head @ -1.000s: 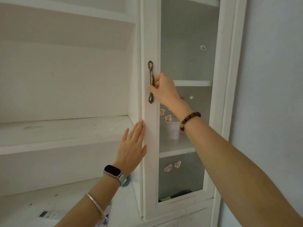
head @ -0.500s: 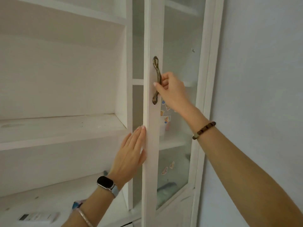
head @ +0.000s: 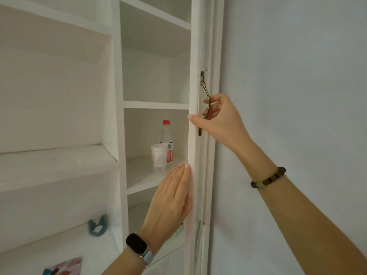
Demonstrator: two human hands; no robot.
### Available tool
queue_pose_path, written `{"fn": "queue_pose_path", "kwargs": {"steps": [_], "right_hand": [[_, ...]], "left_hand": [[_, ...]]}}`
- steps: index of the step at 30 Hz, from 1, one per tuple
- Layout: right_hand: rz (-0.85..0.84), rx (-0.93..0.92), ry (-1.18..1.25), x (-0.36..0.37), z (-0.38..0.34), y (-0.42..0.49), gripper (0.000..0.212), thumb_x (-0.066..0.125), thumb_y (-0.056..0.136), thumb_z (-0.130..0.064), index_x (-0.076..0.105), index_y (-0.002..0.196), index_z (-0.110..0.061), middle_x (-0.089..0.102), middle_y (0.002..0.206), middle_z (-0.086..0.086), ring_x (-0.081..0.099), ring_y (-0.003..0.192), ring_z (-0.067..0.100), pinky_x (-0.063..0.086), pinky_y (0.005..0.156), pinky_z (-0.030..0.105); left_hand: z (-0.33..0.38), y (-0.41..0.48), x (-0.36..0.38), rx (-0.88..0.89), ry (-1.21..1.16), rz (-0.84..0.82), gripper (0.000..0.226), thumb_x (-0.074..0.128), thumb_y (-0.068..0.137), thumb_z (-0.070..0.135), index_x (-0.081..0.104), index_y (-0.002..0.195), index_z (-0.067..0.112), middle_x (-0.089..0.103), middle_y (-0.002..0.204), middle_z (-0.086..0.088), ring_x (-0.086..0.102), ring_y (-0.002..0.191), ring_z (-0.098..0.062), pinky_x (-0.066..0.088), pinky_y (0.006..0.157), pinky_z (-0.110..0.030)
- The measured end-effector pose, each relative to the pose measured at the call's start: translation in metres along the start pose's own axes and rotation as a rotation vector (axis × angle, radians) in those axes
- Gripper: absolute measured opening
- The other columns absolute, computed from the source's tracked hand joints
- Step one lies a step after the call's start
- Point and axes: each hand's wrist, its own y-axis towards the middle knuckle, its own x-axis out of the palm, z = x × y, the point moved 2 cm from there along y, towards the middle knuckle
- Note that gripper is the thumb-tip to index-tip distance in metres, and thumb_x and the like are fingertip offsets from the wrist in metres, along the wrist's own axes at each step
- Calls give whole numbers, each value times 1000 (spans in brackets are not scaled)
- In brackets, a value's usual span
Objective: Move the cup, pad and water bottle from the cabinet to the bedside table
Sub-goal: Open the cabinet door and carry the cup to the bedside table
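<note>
The cup (head: 158,157) stands on a shelf (head: 139,175) in the cabinet's (head: 116,96) right compartment, with the water bottle (head: 166,133) just behind it. The door (head: 193,86) stands edge-on to their right, its handle (head: 205,92) on the far side, towards the wall (head: 297,76). A hair tie (head: 98,228) lies on the lower shelf (head: 59,245) to the left.

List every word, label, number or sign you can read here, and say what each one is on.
Nothing here can be read.
Water bottle: the print on its red and white label is too blurred to read.
Cup: the faint print on its side is too blurred to read.
Watch on the left wrist: the screen is dark and shows no text.
</note>
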Motion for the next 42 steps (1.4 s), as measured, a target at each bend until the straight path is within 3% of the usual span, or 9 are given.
{"fn": "queue_pose_path", "kwargs": {"steps": [6,17,22,25,33,42], "right_hand": [[9,67,28,-54,13,-7,53,82,71,-42,53,111,-23,70,91,-3,69,80,7,53,73,18],[70,125,-34,-141,47,-12,45,75,82,-34,60,123,-22,65,108,-14,70,88,2,50,77,13],[44,118,-74,-173,77,-5,43,66,90,-29,57,131,-16,66,120,-5,67,103,7,51,98,29],[12,124,-101,-189,94,2,37,61,94,-26,58,131,-18,65,122,-5,64,111,9,49,103,35],[-1,148,-125,-209,122,13,33,44,102,-19,55,133,-17,64,127,-4,61,115,11,49,100,30],[-6,156,-147,-212,132,21,32,40,103,-16,54,132,-16,63,127,-1,61,116,16,47,104,36]], "left_hand": [[41,19,19,108,-113,6,66,60,88,13,27,144,0,27,151,-12,23,142,-21,23,115,-37],[109,59,76,204,-189,-10,66,55,86,14,27,145,2,22,154,-13,16,144,-21,29,111,-46],[131,81,106,225,-134,-55,64,47,91,18,20,148,7,15,157,-9,9,145,-18,26,112,-47],[141,94,124,237,-95,-79,62,43,93,22,19,148,9,14,157,-8,10,145,-19,25,111,-49],[170,121,157,181,-49,-116,62,38,91,19,17,148,9,16,157,-9,10,145,-22,20,113,-52],[173,126,171,182,-5,-144,64,35,92,20,10,149,8,8,158,-9,4,145,-21,18,113,-53]]}}
